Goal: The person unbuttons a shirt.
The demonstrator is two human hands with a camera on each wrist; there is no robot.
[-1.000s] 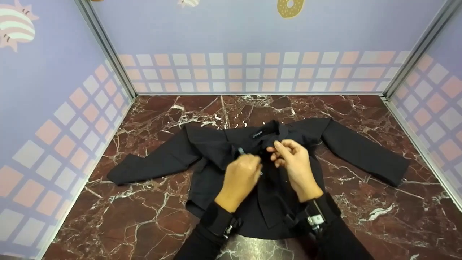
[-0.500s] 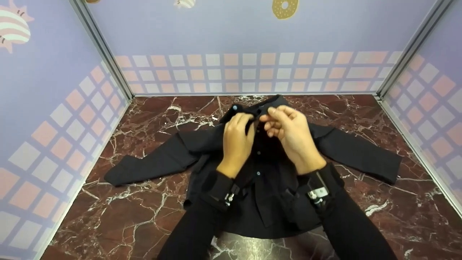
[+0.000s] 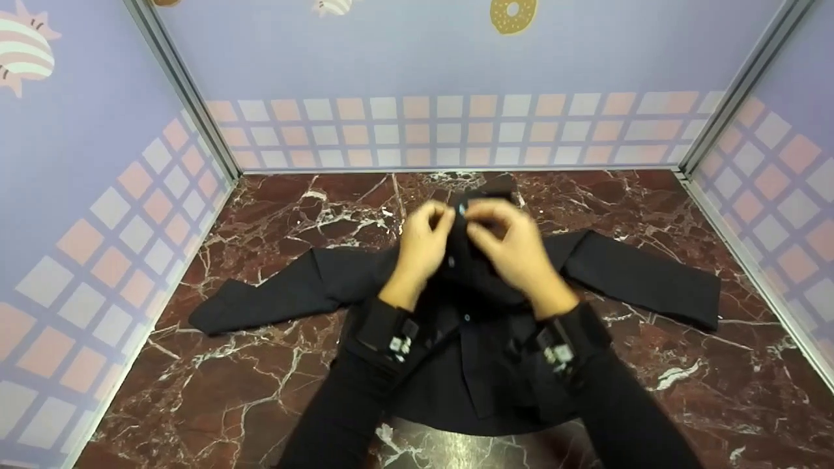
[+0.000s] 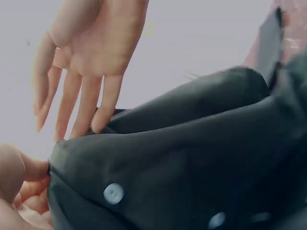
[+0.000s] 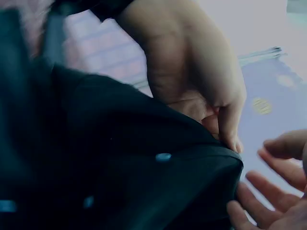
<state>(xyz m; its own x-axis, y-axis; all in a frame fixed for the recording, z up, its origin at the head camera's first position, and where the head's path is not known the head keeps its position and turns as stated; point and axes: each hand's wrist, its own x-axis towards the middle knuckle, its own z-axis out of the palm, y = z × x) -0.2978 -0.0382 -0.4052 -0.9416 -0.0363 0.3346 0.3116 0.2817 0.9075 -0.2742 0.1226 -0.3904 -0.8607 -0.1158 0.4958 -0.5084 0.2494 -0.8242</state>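
A black long-sleeved shirt (image 3: 495, 384) with pale blue buttons lies front up, its sleeves spread to both sides. My left hand (image 3: 420, 244) pinches the front edge near the collar, lifting it; the left wrist view shows its thumb at the cloth's edge beside a button (image 4: 114, 193). Close by, my right hand (image 3: 518, 251) has its thumb and index finger apart near the top button (image 3: 462, 209). Its fingers look extended along the cloth's edge in both wrist views. Whether they touch it is hard to tell. Part of the collar is hidden behind the hands.
Beneath the shirt is a dark red marble-patterned tabletop (image 3: 260, 391). Lilac panels with pink and white squares enclose it at the back (image 3: 365, 71), left (image 3: 85, 130) and right (image 3: 775, 78).
Both hands have moved away from me, raising the shirt's collar and front edge. The right hand's thumb and index finger have parted, and the left hand has come to pinch the edge.
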